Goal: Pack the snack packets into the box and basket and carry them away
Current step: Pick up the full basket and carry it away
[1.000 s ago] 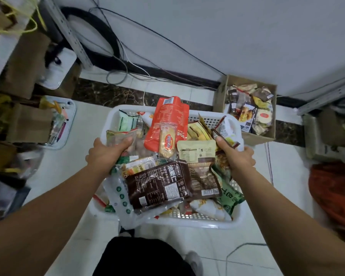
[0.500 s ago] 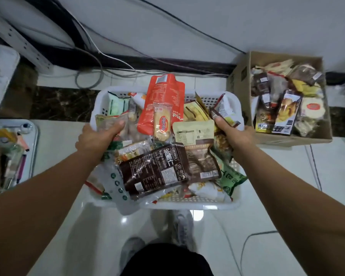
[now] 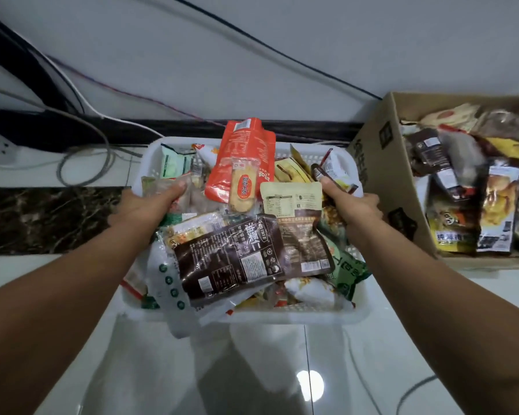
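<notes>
Basket held at both sides, box alongside

Basket (image 3: 297, 317), white plastic and perforated, is gripped over the glossy tiled floor (image 3: 150, 369), close to the wall. Left hand (image 3: 146, 205) clasps the left rim, thumb pressed on packets inside. Right hand (image 3: 352, 208) clasps the right rim, fingers curled under. Snack packets (image 3: 231, 256) are heaped above the rim, several overhanging the near edge. Cardboard box (image 3: 387, 181), also full, sits just right of the basket.

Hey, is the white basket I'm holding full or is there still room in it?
Full. Packets are heaped above the rim of the white basket, and a dark brown packet lies on top, with others spilling over the near edge.
</notes>
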